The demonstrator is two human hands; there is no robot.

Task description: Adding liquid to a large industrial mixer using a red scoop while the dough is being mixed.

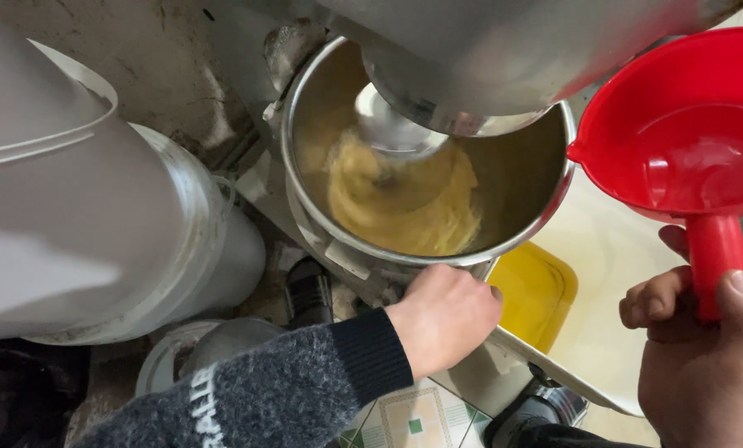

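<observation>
A steel mixer bowl (545,195) holds yellow dough (409,199) that blurs around a spinning beater (392,124). My left hand (442,315), in a dark fuzzy sleeve, rests closed against the bowl's near rim and holds nothing that I can see. My right hand (695,357) grips the handle of a red plastic scoop jug (686,158), held just right of the bowl with its spout toward the rim. The jug looks empty.
The mixer head (504,50) overhangs the bowl. A large white bucket (97,224) stands at left with a lid (180,357) on the floor below. A yellow container (537,290) sits under the bowl's right side. Tiled floor (413,415) shows below.
</observation>
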